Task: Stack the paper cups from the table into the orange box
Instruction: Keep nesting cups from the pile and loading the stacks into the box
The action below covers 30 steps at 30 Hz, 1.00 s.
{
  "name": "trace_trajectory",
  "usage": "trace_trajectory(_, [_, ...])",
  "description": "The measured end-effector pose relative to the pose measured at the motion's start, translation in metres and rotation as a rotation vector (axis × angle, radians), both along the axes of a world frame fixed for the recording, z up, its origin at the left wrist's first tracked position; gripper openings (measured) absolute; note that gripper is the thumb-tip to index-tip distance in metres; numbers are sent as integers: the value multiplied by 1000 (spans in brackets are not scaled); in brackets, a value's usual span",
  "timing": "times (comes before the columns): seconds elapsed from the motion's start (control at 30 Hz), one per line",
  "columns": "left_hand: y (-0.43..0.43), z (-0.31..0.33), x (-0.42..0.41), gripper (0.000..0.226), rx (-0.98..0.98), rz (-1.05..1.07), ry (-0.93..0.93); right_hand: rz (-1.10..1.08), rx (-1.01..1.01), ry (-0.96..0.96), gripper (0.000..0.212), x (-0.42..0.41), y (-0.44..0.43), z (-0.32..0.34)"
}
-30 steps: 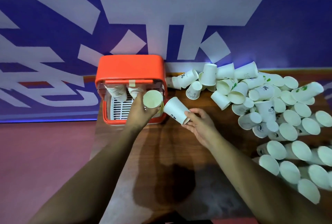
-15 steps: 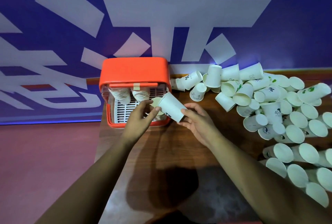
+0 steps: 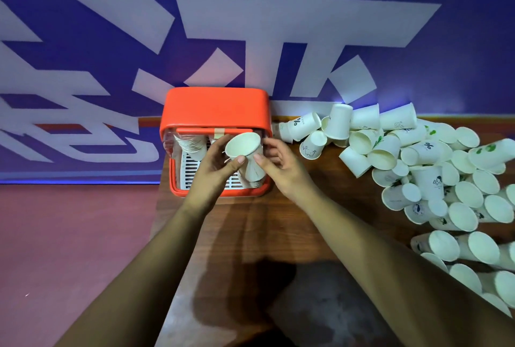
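Observation:
An orange box [image 3: 214,107] with a white slatted floor stands at the table's far left corner. Inside it, stacked paper cups [image 3: 191,144] lean at the left. Over the box's right half, both my hands hold a short stack of white paper cups [image 3: 245,151], its open mouth turned toward me. My left hand [image 3: 214,165] grips the stack from the left, thumb on its side. My right hand [image 3: 278,162] grips it from the right, thumb against the lower part. Several loose paper cups [image 3: 434,168] lie piled on the right of the table.
The wooden table [image 3: 278,235] has its left edge just beside the box, with red floor [image 3: 72,249] below. A blue wall with large white characters [image 3: 278,40] rises right behind the box and cups. More cups [image 3: 473,257] lie along the right near edge.
My right hand brought its cup left and it now sits nested on the cup in my left hand. Both hands have moved over the box's right side.

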State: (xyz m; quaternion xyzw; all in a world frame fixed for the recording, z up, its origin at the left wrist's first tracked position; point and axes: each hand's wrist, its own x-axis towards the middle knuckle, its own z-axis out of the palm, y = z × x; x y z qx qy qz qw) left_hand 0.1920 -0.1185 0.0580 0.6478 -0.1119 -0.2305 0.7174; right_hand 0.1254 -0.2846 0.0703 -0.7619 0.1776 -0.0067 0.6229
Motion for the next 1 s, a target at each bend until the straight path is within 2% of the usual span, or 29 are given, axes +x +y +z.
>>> trace_trajectory(0.17, [-5,-4,8,56,62,-72,-35,16,-48,-25,54,4,-3,-13])
trace_trajectory(0.3, [-4,-12,13,63,157,-157,-136,32,-112,-1,60,-2,-5,-24])
trace_trajectory(0.43, [-1,-17,14,67,197,-166,-193,34,-171,22,59,-5,-4,-26])
trace_trajectory(0.57, [1,-23,8,63,212,-127,-231,50,-215,30,58,-7,-4,-33])
trace_trajectory(0.83, [1,-39,8,59,356,-134,-230,27,-335,74,57,-5,-3,-51])
trace_trajectory(1.0, [-5,-48,15,54,371,-182,-174,24,-394,148,57,3,-1,-54])
